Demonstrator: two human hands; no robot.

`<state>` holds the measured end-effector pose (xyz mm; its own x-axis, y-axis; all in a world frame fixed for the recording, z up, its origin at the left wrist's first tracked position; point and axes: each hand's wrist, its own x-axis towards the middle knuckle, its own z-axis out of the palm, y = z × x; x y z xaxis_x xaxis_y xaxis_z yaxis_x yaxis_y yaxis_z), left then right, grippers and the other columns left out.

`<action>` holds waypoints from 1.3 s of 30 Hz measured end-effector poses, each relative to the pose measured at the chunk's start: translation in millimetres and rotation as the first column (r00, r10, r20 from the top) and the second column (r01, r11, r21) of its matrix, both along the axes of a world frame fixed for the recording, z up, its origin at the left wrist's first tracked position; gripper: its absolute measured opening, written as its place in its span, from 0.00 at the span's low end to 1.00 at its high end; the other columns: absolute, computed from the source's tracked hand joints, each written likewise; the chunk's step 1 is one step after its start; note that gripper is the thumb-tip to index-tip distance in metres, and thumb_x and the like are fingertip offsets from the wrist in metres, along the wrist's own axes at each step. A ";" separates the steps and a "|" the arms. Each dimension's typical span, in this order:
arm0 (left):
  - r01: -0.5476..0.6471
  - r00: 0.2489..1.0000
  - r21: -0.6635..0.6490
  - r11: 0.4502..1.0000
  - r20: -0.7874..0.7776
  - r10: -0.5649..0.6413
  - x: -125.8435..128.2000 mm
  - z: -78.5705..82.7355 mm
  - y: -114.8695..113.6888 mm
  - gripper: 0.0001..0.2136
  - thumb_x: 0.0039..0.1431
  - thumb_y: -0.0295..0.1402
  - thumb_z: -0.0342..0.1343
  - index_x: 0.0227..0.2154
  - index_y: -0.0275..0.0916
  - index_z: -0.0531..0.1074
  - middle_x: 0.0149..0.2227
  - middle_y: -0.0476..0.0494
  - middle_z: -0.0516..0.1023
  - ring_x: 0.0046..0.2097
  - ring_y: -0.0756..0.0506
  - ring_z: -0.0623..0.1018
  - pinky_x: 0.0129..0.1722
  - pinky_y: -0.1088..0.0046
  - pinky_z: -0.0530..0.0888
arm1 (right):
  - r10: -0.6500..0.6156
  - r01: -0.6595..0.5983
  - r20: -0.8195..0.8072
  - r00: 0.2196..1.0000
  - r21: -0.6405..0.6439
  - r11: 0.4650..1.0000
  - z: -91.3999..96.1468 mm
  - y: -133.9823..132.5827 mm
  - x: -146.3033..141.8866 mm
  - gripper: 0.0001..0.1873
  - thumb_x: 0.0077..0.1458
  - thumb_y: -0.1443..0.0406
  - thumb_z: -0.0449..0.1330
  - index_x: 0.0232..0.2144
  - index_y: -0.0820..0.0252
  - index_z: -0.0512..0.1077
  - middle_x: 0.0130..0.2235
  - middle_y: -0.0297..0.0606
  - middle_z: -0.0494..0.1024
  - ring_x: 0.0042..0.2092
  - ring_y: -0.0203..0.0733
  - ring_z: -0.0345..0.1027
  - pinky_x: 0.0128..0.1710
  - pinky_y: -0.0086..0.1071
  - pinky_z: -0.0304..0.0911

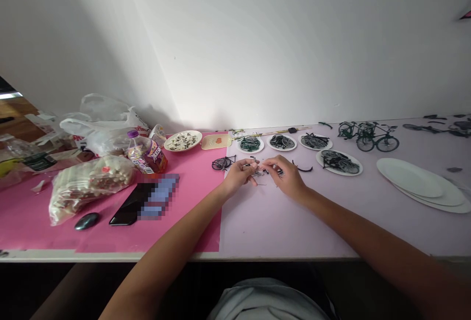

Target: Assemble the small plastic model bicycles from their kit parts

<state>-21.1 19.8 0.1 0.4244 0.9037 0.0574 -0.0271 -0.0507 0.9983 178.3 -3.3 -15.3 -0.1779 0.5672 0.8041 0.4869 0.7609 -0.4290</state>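
Note:
Both hands meet over the lilac part of the table. My left hand (241,176) is closed in a pinch, its fingertips turned to the right. Facing it, my right hand (286,176) pinches with thumb and forefinger almost touching the left fingertips. What they hold between them is too small to make out. Small grey pieces show below and between the fingers, partly hidden. A black toy bicycle part with a spoked wheel (221,163) lies left of my left hand. Beyond the hands, white plates hold dark green parts (249,144), black wheel parts (280,142) and black frame parts (315,141).
Another plate (357,173) of wheels lies to the right, near assembled toy bicycles (378,138) and stacked white plates (451,201). On the pink side are a phone (130,204), a dark mouse-shaped object (87,221), a packed plastic bag (90,182) and a drink bottle (149,153).

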 end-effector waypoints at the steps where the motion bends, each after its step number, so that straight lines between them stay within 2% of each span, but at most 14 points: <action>1: -0.002 1.000 -0.001 1.000 0.003 0.002 -0.5 -0.1 0.4 0.27 0.55 0.53 0.68 0.44 0.36 0.70 0.34 0.44 0.81 0.23 0.53 0.77 0.23 0.77 0.56 | 0.000 0.000 0.012 1.000 0.006 1.000 -0.4 0.4 0.2 0.08 0.69 0.59 0.58 0.41 0.53 0.75 0.37 0.40 0.81 0.38 0.44 0.75 0.34 0.36 0.73; 4: -0.002 1.000 0.006 1.000 -0.017 0.002 -1.4 2.8 -1.2 0.26 0.55 0.54 0.67 0.42 0.36 0.70 0.31 0.47 0.78 0.24 0.52 0.77 0.24 0.77 0.56 | 0.018 -0.020 0.053 0.998 0.020 1.000 -0.8 0.8 0.9 0.07 0.69 0.60 0.59 0.41 0.53 0.76 0.36 0.39 0.80 0.36 0.43 0.74 0.34 0.36 0.72; 10: -0.016 0.997 0.012 1.000 -0.078 0.017 -0.1 8.8 -5.8 0.25 0.55 0.55 0.65 0.41 0.37 0.70 0.28 0.50 0.77 0.23 0.51 0.77 0.24 0.76 0.57 | 0.060 -0.056 0.129 0.990 -0.035 0.998 -0.4 -0.9 0.8 0.08 0.68 0.60 0.59 0.40 0.53 0.78 0.34 0.39 0.80 0.32 0.42 0.73 0.31 0.35 0.70; 17: 0.014 0.994 0.012 1.000 -0.108 -0.012 -0.5 9.4 -6.4 0.24 0.56 0.55 0.65 0.40 0.38 0.70 0.25 0.53 0.74 0.22 0.52 0.77 0.24 0.77 0.56 | 0.084 -0.083 0.142 0.986 -0.015 0.996 0.3 -2.2 -1.3 0.07 0.68 0.61 0.60 0.39 0.53 0.78 0.34 0.38 0.81 0.32 0.41 0.74 0.31 0.34 0.70; 21: 0.028 0.991 0.009 1.000 -0.132 -0.026 0.7 11.2 -9.0 0.24 0.58 0.55 0.63 0.40 0.37 0.71 0.25 0.51 0.75 0.23 0.51 0.78 0.24 0.76 0.54 | 0.069 -0.067 0.162 0.984 -0.018 0.998 -0.5 -0.9 -0.2 0.08 0.68 0.61 0.59 0.39 0.53 0.78 0.34 0.38 0.81 0.32 0.42 0.74 0.32 0.35 0.70; 30: 0.042 0.992 -0.014 0.999 -0.121 -0.043 3.1 7.8 -7.2 0.22 0.60 0.53 0.61 0.38 0.37 0.71 0.33 0.45 0.80 0.26 0.49 0.82 0.24 0.77 0.55 | 0.072 -0.064 0.192 0.979 -0.046 0.997 -1.6 0.2 1.3 0.08 0.68 0.60 0.60 0.40 0.52 0.78 0.33 0.37 0.79 0.32 0.41 0.72 0.33 0.34 0.69; 35: 0.062 0.989 -0.008 0.998 -0.135 -0.062 2.7 7.9 -7.4 0.20 0.61 0.51 0.60 0.39 0.37 0.72 0.38 0.42 0.82 0.28 0.48 0.83 0.23 0.76 0.54 | 0.097 -0.086 0.134 0.986 -0.088 0.992 -1.7 0.5 1.9 0.06 0.65 0.59 0.63 0.42 0.52 0.77 0.35 0.37 0.78 0.33 0.41 0.72 0.32 0.35 0.70; 39: 0.065 0.989 -0.038 0.997 -0.129 -0.069 2.7 9.2 -8.5 0.19 0.62 0.50 0.60 0.40 0.37 0.71 0.43 0.36 0.84 0.27 0.49 0.81 0.23 0.75 0.54 | 0.034 -0.024 0.106 0.994 -0.095 0.995 -1.7 1.5 2.0 0.20 0.58 0.58 0.69 0.51 0.50 0.72 0.42 0.41 0.77 0.43 0.48 0.74 0.36 0.38 0.71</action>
<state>-18.4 11.3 9.3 0.4857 0.8735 -0.0325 0.1006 -0.0190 0.9947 180.2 -1.8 -17.0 -0.2774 0.6322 0.7235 0.5121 0.7344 -0.4454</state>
